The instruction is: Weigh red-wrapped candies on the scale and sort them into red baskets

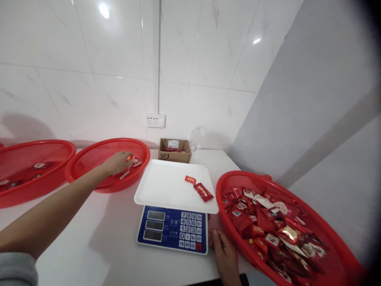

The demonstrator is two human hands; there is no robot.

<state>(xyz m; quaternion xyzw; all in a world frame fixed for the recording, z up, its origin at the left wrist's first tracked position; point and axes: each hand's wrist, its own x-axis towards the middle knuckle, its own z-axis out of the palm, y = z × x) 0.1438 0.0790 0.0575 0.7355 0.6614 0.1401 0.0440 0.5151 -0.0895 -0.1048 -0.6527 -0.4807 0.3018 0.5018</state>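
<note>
"Lettering first: what can you read?"

"'SF' on the small carton (174, 156) by the wall, and 志准 on the scale (172, 230), beside keys numbered 0 to 9. Its three displays (154, 225) are too dim for me to trust."

"And the wrappers?"

"Gold characters mark the two red sachets (204, 192) on the white pan (166, 182), too small to make out. More packets crowd the right basket (238, 173), their print jumbled by overlap."

"Where are the hands?"

"The left hand (120, 162) reaches into the middle basket (129, 186), fingers bent over red packets (124, 174); I can't tell whether it pinches one. The right hand (224, 252) sits between scale and right basket, fingers curled near the thumb, tips partly hidden, so its grip is unclear."

"Anything cut off?"

"The left basket (32, 194), at the picture's edge."
</note>
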